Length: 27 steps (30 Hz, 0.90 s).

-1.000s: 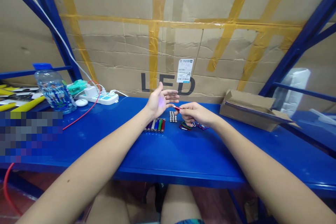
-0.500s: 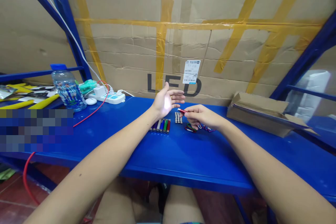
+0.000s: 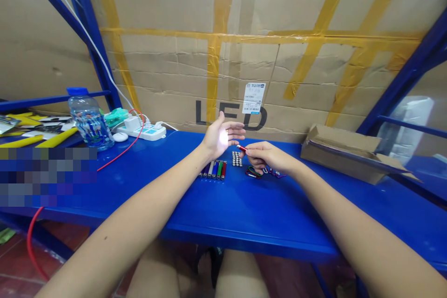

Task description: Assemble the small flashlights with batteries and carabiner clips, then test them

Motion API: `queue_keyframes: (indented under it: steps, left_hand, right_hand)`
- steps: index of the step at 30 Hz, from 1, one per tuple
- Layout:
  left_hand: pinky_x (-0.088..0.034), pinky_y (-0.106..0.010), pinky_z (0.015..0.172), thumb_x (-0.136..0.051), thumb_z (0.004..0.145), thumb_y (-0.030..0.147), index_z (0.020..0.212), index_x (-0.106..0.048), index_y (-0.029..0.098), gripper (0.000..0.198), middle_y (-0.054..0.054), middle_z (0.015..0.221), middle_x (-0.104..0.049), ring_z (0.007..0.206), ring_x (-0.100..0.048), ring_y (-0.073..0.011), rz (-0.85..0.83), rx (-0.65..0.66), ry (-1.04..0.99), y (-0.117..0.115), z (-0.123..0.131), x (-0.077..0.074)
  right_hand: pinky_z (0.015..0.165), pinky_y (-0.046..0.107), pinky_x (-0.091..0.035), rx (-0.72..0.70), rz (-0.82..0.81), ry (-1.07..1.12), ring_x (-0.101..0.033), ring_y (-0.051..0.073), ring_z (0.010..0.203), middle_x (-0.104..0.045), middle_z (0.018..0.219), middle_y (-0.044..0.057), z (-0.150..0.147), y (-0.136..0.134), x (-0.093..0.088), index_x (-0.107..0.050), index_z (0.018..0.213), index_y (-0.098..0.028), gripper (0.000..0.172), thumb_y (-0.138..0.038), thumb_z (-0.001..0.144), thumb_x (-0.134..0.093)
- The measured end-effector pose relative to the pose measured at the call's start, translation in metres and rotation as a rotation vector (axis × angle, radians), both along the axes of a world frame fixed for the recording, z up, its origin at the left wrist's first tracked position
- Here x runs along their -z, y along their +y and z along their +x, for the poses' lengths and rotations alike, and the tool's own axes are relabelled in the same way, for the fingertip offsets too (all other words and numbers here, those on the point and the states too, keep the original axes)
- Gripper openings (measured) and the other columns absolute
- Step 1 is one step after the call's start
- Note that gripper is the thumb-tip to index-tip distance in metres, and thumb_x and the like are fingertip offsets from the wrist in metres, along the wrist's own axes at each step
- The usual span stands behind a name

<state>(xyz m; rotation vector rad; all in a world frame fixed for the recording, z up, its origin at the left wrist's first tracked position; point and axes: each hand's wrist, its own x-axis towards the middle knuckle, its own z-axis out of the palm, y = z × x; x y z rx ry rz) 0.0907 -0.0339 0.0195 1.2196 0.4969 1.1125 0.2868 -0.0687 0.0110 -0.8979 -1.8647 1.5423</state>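
Between the thumb and fingers of my right hand (image 3: 263,156) is a small red flashlight (image 3: 241,148), its front end pointing left. A bright white spot of light falls on the palm of my left hand (image 3: 220,138), which is open and raised with its fingers spread toward the right. Below the left hand, several small flashlights (image 3: 219,170) in different colours lie side by side on the table. Rows of small silver button cells (image 3: 237,159) sit between the hands. Beneath my right hand are several coloured carabiner clips (image 3: 253,172), partly hidden by it.
An open cardboard box (image 3: 338,156) stands on the right of the blue table (image 3: 258,214). At the left are a plastic bottle (image 3: 89,121), a white power strip (image 3: 150,131), a white mouse (image 3: 120,137) and a red cable (image 3: 122,152). A large cardboard sheet (image 3: 167,70) rises behind.
The camera view has shifted slightly. Both hands keep nearly the same pose, and the light spot remains on my left palm.
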Motion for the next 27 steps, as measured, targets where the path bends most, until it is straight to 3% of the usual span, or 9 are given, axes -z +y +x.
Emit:
queue_keyframes:
  steps: [7, 13, 27]
  left_hand:
    - [-0.049, -0.039, 0.079, -0.033, 0.088, 0.074, 0.098, -0.072, 0.013, 0.073, -0.017, 0.097, -0.073, 0.098, -0.066, -0.0298, 0.008, 0.015, -0.015, 0.002, 0.0, 0.001]
    - [-0.048, -0.038, 0.079, -0.033, 0.09, 0.071, 0.093, -0.072, 0.014, 0.069, -0.016, 0.097, -0.073, 0.097, -0.066, -0.0287, -0.014, -0.001, -0.027, 0.0, 0.0, 0.0]
    - [-0.049, -0.038, 0.076, -0.033, 0.086, 0.076, 0.097, -0.072, 0.014, 0.074, -0.015, 0.094, -0.074, 0.096, -0.066, -0.0294, 0.001, -0.011, -0.012, 0.002, -0.001, 0.001]
  right_hand:
    - [0.041, 0.023, -0.031, 0.104, 0.047, -0.004, -0.029, 0.007, 0.043, -0.033, 0.05, -0.009, 0.001, -0.002, -0.004, -0.06, 0.081, -0.016, 0.027, -0.041, 0.08, -0.068]
    - [0.04, 0.022, -0.021, 0.25, 0.119, 0.046, -0.022, 0.006, 0.041, -0.029, 0.046, -0.01, 0.005, -0.001, -0.008, -0.06, 0.074, -0.016, 0.016, -0.032, 0.078, -0.062]
    - [0.04, 0.024, -0.028, 0.279, 0.264, -0.176, -0.03, 0.008, 0.037, -0.034, 0.041, -0.008, 0.003, -0.001, -0.01, -0.064, 0.073, -0.016, 0.02, -0.035, 0.075, -0.056]
